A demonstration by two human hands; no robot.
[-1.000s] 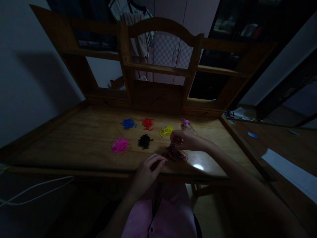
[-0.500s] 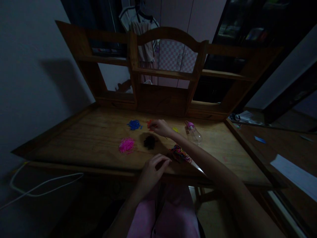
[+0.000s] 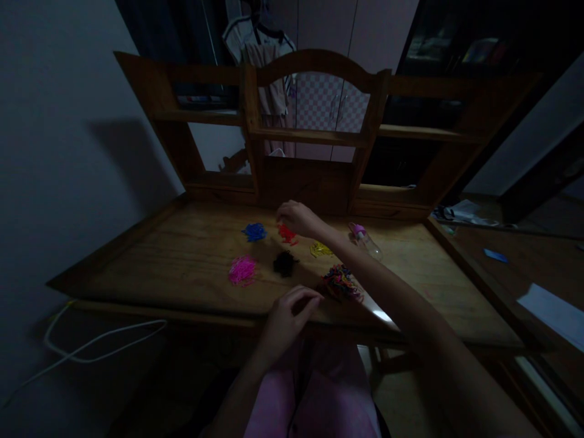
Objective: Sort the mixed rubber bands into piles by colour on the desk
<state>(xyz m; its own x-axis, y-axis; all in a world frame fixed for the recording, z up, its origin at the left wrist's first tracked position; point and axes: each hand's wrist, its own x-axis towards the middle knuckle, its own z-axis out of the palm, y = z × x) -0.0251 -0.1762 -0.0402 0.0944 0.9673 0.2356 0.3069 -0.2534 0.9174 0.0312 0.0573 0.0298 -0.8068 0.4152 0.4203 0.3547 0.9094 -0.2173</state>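
My right hand (image 3: 298, 218) hangs over the far edge of a red pile (image 3: 287, 234) of small thin strips that look like rubber bands. Its fingers are bent down together, and whatever they pinch is hidden. Near the front edge, my left hand (image 3: 289, 313) has thumb and forefinger meeting; anything between the tips is too small to name. It is nearest to a mixed-colour pile (image 3: 341, 282) of the same strips. A black pile (image 3: 285, 263) lies between the hands. Separate piles are blue (image 3: 254, 232), pink (image 3: 243, 270) and yellow (image 3: 321, 248), the yellow one beside my right forearm.
A clear bottle (image 3: 368, 245) with a pink top lies on the wooden desk (image 3: 182, 255), right of the yellow pile. A wooden shelf unit (image 3: 310, 137) rises along the back. At left a white cable (image 3: 104, 354) hangs by the front edge; papers (image 3: 554, 313) lie at right.
My right hand has lifted back from the red pile toward the shelf, uncovering more of the red and yellow piles. My left hand keeps its pinch near the front edge. The view has shifted slightly.
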